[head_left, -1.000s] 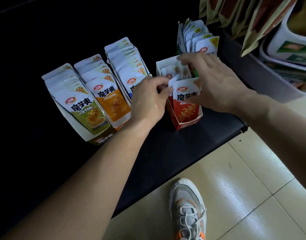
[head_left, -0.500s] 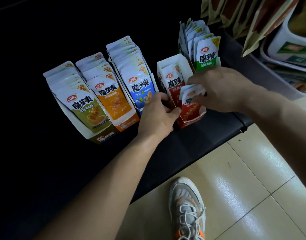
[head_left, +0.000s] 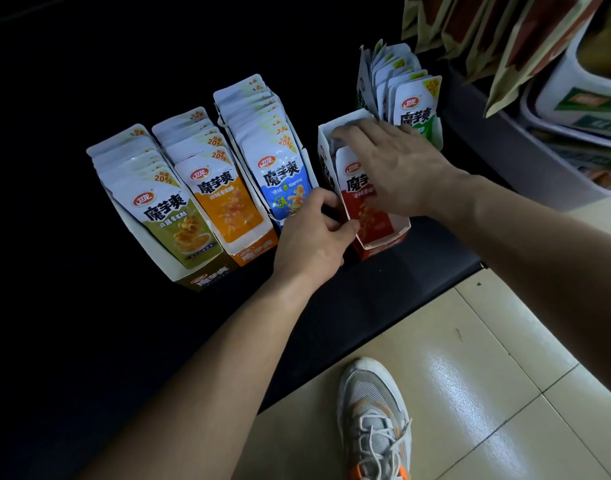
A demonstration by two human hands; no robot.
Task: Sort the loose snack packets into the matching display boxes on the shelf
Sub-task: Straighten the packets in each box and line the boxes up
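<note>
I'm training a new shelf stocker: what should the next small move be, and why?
Probably press the red packets down with the right hand to seat them in the red box: its straight fingers lie across their tops, and the left hand grips the box's left wall, steadying it.

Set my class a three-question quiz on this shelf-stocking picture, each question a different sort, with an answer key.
1. True or false: the right hand reaches into the orange box.
2. Which box stands furthest back on the shelf? A. orange box B. blue box C. bright green box
3. How many packet-filled display boxes are there in all?
Key: 1 false, it is in the red box; 2 C; 3 five.
</note>
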